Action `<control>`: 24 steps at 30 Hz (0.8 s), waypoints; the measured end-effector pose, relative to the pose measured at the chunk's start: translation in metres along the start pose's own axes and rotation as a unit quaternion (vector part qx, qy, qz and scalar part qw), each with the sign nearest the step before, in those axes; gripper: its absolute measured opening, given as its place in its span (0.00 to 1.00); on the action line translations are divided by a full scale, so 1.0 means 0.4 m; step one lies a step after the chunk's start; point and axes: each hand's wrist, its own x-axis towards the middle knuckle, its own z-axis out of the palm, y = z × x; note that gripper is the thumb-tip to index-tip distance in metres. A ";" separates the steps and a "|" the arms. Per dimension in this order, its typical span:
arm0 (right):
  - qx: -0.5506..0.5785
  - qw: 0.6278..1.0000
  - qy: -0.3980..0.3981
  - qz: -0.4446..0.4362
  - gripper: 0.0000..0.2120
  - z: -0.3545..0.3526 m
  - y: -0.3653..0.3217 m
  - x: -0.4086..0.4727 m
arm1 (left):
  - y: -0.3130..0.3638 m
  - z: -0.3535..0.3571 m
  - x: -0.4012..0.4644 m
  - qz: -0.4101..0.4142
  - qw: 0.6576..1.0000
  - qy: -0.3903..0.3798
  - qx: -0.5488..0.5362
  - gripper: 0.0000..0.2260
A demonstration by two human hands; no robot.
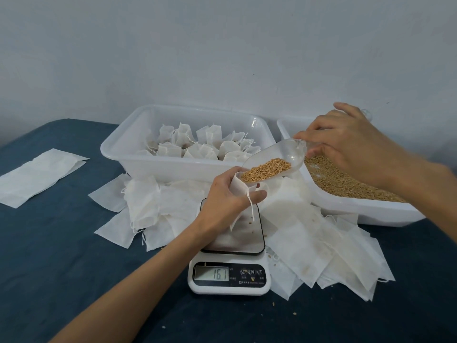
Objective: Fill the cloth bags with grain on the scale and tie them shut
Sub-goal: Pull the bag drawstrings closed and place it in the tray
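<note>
Left hand fingers curled round the neck of a white cloth bag, holding its mouth open above the scale platform; right hand fingers pinched on the handle of a clear plastic scoop, tilted with its lip in the bag mouth and loaded with tan grain. Two white plastic tubs: left tub holds tied, filled bags, right tub loose grain. Flat empty bags, thin and papery, lie heaped around the scale on the dark blue cloth, too overlapped to count.
</note>
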 end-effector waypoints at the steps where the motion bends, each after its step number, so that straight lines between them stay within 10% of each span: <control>1: 0.000 1.000 0.002 -0.001 0.15 0.000 0.000 0.000 | 0.001 0.000 0.000 0.001 1.000 0.000 0.000 0.16; 24: -0.008 1.000 0.023 -0.014 0.15 0.004 -0.002 0.000 | 0.002 0.004 -0.002 -0.005 1.000 0.003 0.008 0.15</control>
